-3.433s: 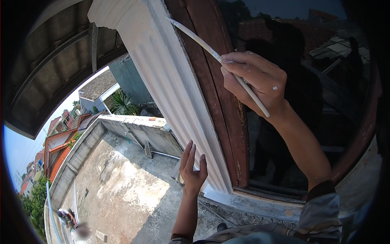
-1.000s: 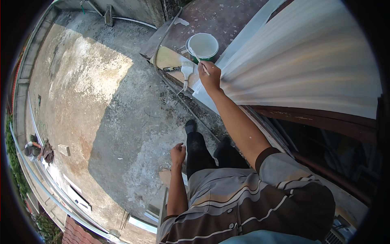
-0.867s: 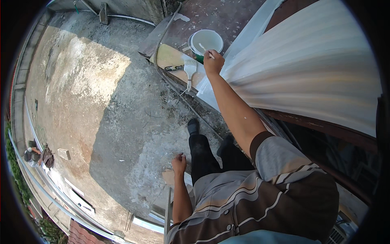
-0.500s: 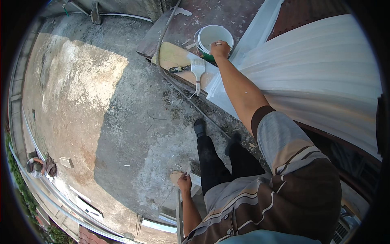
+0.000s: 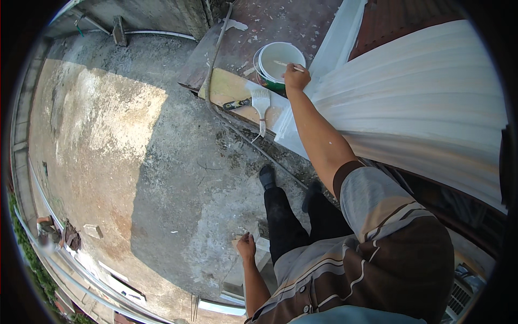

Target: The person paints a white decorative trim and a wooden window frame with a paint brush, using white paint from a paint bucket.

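My right hand point(image 5: 297, 77) is closed around a thin pale stick point(image 5: 280, 63), whose tip points into the white bucket point(image 5: 294, 48). Pale liquid covers the bucket's inside, and its wire handle hangs at the left rim. A wide white-bristled paintbrush point(image 5: 261, 102) lies on the board beside the bucket, with a dark-handled tool point(image 5: 236, 104) against its left side. Down by my legs, my left hand point(image 5: 246, 245) has its fingers pinched together at a small tan flat piece point(image 5: 235, 243); whether it is paper or board I cannot tell.
Corrugated sheeting painted white point(image 5: 410, 92) slopes away on the right. A hose point(image 5: 211, 70) runs along the board's point(image 5: 226, 86) edge and down past my feet. Rough concrete floor point(image 5: 178, 178) spreads leftward. At the far left another person point(image 5: 48, 232) crouches near a pale block point(image 5: 93, 231).
The view has shifted slightly. My right hand has tilted the stick, so more of it shows inside the bucket. My left hand has turned, and less of the tan piece shows.
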Demonstrator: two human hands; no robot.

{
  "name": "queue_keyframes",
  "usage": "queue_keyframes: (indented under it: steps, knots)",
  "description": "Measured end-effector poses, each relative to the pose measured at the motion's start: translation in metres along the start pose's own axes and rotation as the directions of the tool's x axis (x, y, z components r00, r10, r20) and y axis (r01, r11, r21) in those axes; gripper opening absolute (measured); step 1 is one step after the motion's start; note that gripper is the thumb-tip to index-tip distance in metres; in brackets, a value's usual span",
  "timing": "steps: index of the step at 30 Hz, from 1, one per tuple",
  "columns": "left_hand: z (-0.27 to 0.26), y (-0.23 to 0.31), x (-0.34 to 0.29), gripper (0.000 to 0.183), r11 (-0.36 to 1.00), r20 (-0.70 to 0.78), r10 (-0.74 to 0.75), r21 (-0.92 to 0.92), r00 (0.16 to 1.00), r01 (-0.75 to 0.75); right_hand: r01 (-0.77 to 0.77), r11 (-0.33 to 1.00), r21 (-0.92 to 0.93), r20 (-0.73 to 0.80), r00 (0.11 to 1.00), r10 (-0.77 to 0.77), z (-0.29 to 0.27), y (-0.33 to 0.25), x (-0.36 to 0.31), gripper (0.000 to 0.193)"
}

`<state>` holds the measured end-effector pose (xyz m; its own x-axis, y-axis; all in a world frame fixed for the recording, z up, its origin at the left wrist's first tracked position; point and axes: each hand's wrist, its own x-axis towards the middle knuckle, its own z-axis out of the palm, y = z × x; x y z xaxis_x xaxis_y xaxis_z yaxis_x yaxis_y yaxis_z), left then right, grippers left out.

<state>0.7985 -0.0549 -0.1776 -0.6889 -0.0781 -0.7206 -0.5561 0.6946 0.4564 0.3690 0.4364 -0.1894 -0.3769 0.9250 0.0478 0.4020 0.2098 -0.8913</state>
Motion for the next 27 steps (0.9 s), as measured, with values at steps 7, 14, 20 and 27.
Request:
queue_keyframes:
  steps: [7,14,20,27]
  knots:
    - [0.0,0.015,0.009,0.034,1.0,0.022,0.025,-0.008,0.999,-0.025,-0.035,0.995,0.098,0.062,0.998,0.029,-0.025,-0.011,-0.057,0.024]
    - [-0.007,0.025,0.013,0.036,0.999,0.034,0.025,0.039,0.999,-0.026,0.027,0.986,0.167,-0.091,0.996,-0.012,-0.04,-0.012,-0.082,0.016]
    - [-0.005,0.014,0.023,0.036,0.997,0.014,0.05,0.051,0.999,-0.05,0.197,0.974,0.115,-0.065,0.98,-0.19,-0.063,-0.015,-0.093,0.012]
    - [-0.003,0.029,0.026,0.035,0.996,0.036,0.067,0.058,0.997,-0.069,0.264,0.96,0.094,-0.043,0.964,-0.261,-0.065,-0.015,-0.082,0.017]
